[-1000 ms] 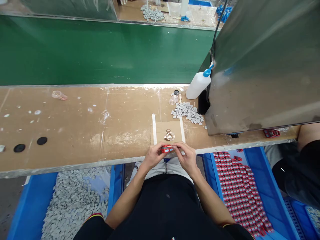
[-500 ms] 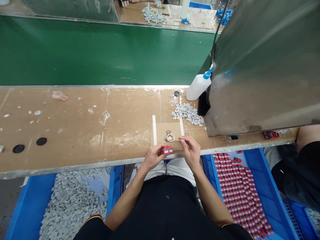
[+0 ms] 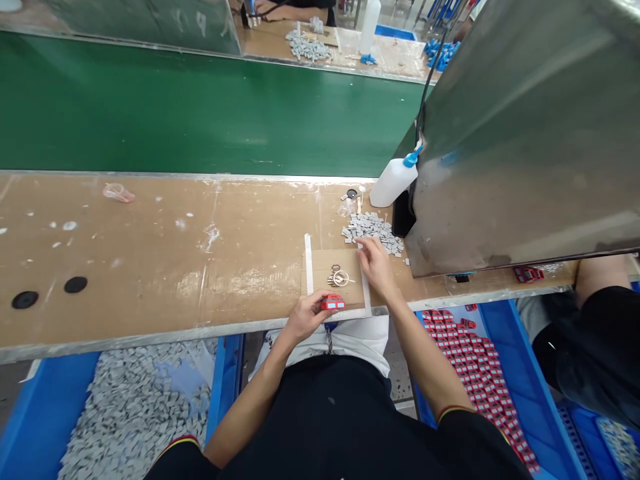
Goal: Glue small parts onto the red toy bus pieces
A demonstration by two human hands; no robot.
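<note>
My left hand (image 3: 303,316) pinches a small red toy car (image 3: 333,302) with light blue windows at the table's front edge. My right hand (image 3: 375,261) reaches to the near edge of a pile of small grey pieces (image 3: 375,228). Its fingertips are bent, slightly apart, and seem to hold nothing; whether they touch a piece I cannot tell. Between the hands lies a cardboard sheet (image 3: 325,260) with white tape strips along its sides. On it stands a small round cup (image 3: 341,277) with a thin stick (image 3: 350,281) resting across it.
A white bottle with a blue cap (image 3: 394,183) leans by a metal panel (image 3: 515,147). Below the table are a blue bin of grey pieces (image 3: 135,407) at left and a blue bin of red cars (image 3: 483,380) at right. Another person's arm (image 3: 603,277) is at far right.
My right hand has let go of the thin stick, which now rests across the cup, and has moved away from me to the grey pieces. My left hand keeps the red car.
</note>
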